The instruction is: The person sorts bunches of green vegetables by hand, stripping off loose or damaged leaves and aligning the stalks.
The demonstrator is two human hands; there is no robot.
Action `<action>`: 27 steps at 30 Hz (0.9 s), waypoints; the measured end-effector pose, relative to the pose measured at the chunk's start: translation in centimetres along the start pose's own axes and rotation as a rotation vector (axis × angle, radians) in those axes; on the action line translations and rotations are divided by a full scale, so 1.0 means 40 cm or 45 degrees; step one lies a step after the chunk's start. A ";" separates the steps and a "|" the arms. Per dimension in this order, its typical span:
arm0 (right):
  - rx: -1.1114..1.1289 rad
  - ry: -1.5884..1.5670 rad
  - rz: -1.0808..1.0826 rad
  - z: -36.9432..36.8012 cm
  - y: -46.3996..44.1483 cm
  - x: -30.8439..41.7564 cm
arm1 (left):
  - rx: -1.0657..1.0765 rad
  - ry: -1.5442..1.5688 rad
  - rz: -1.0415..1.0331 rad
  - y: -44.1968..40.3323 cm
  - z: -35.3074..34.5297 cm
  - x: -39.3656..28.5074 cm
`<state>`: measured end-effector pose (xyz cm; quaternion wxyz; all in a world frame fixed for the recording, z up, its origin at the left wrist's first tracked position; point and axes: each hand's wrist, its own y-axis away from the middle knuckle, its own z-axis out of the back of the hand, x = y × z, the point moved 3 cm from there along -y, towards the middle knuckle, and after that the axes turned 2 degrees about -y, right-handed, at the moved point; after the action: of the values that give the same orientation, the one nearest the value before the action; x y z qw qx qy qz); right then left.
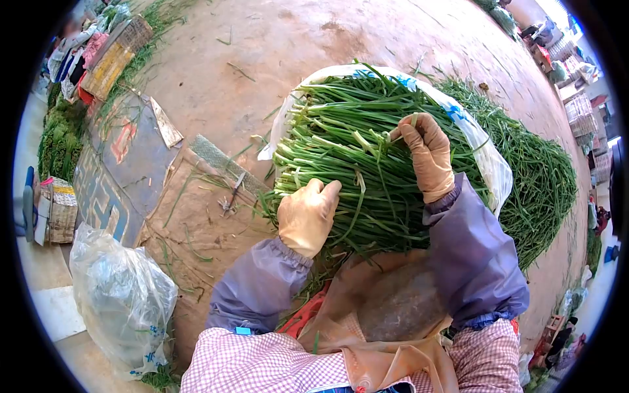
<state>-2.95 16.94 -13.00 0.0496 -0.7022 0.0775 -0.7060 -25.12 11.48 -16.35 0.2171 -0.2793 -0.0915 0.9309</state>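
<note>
A large heap of long green stalks [367, 157] lies with its pale ends to the left, on a white plastic sheet [485, 157] with blue print. My left hand [308, 216], in a tan glove, rests on the lower left ends of the stalks, fingers curled; what they hold, if anything, is hidden. Above the middle of the heap, my right hand [426, 150], gloved too, is raised with thumb and fingers pinched together at a thin green stalk. Part of that stalk is hidden by the fingers.
More loose greens [537, 177] lie to the right of the sheet. A clear plastic bag [121, 301] sits at the lower left, near a flattened printed sack [124, 177]. Scissors [232, 195] lie left of the heap. Baskets [118, 59] and a blurred person are at the upper left.
</note>
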 end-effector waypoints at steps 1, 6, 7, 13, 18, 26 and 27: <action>0.010 0.050 -0.009 0.002 0.001 -0.004 | 0.004 0.016 0.041 -0.003 0.000 -0.002; 0.199 0.424 -0.185 -0.021 0.011 -0.040 | 0.064 0.087 0.123 -0.025 0.016 -0.009; 0.275 0.518 -0.261 -0.020 0.012 -0.032 | 0.085 0.129 0.137 -0.028 0.022 -0.010; 0.400 0.913 0.066 -0.043 0.020 0.006 | 0.034 0.095 0.012 -0.039 0.055 -0.009; 0.266 0.726 0.284 -0.035 0.031 0.000 | -0.057 0.329 -0.001 -0.041 0.054 0.014; 0.253 0.479 -0.017 -0.052 0.045 -0.037 | -0.085 0.191 -0.045 -0.147 0.070 0.031; 0.277 0.599 -0.052 -0.067 0.046 -0.008 | -0.076 0.182 -0.083 -0.164 0.052 0.030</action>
<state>-5.72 15.32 -13.65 0.0912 -0.5107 -0.0038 -0.8549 -24.86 17.76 -13.29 0.2449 -0.3482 -0.1127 0.8978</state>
